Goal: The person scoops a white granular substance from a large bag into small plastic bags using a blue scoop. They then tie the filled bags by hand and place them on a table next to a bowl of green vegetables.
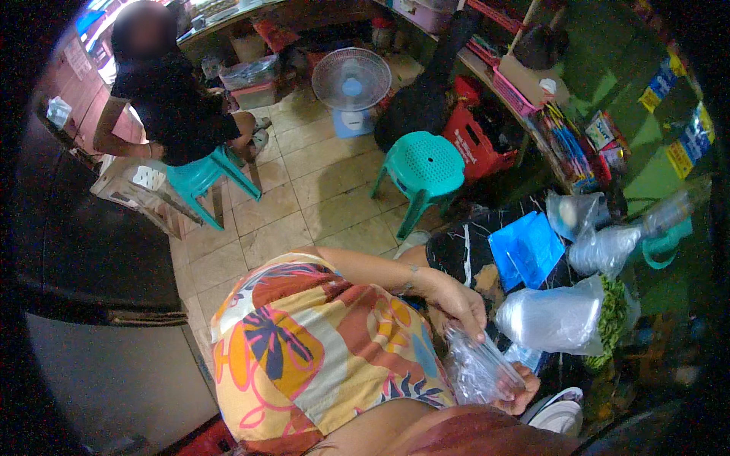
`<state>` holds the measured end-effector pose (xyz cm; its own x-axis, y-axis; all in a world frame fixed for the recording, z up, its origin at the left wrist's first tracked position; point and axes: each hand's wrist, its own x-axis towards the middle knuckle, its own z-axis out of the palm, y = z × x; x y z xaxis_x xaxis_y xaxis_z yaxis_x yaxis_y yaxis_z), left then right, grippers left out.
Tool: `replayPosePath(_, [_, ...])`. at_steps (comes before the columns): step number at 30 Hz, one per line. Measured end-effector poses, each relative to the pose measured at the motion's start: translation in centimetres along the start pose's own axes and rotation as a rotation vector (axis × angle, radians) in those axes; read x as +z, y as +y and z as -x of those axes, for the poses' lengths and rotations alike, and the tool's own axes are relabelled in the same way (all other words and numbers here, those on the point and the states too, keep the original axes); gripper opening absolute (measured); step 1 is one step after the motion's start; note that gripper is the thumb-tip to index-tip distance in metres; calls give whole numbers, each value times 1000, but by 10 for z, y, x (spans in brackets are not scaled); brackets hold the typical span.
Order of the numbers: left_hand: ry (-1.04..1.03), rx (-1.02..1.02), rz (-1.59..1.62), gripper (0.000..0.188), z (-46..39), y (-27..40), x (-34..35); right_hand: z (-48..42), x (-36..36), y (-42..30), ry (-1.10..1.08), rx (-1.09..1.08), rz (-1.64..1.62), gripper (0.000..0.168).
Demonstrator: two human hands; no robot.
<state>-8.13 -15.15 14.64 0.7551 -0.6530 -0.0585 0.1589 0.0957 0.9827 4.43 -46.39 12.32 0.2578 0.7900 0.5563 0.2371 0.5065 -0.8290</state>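
Observation:
My left hand (459, 305) pinches the upper edge of a clear plastic bag (476, 367), close to my floral shirt (319, 353). At the bag's lower end, the curled fingers of my right hand (522, 390) hold its other edge. The thin plastic is stretched between the two hands, and its contents, if any, cannot be made out. Just beyond them, on a black table with white veining (456, 245), lie a bulging clear plastic bag (550, 319) and some green vegetables (611, 322). Flat blue packets (527, 248) rest farther back on the same surface.
A turquoise plastic stool (425, 165) stands on the tiled floor (279, 194), near a red crate (476, 139) and an electric fan (351, 85). Another person (165, 102) sits on a turquoise stool at upper left. More clear bags (604, 248) lie near the shelf of packaged goods (564, 142).

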Motion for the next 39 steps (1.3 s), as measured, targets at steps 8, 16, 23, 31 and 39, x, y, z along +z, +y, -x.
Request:
replayPosePath(8, [634,919,-768,32,-99,160,-14,-50,-25,-61,941,172,244,51])
replayPosePath(16, [736,696,-1213,34,-189,62,-105,-85,-50,24,1164,353,228,44])
replayPosePath(23, [749,131,-924,40,-171,5,-102,-40,-41,82,1209,609,39,40])
replayPosePath(31, [593,-243,-656,39,-215,-87,-139,-38,-39,91,1065,826,-267,41])
replayPosePath(39, [701,-501,397,18,-212,-93,-128,-13,-40,92,1019,794,-35,33])
